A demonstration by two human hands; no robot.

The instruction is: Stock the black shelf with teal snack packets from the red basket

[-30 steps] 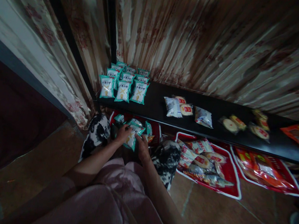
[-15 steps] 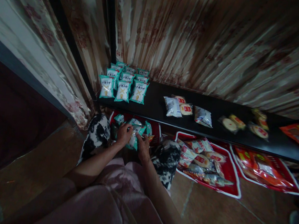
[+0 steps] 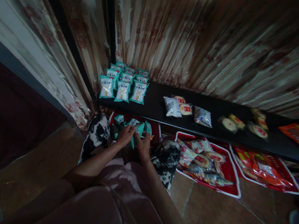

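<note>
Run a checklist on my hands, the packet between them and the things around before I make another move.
1. Left hand on the packet: ok, fingers touch it.
2. Right hand on the packet: ok, thumb side against it.
3. Printed front of the held teal packet readable: cannot tell, fingers and its tilt hide it.
4. Front-row teal packets standing on the black shelf: ok, three, prints showing.
5. Silver-white packet standing likewise: not ok, lying down.
</note>
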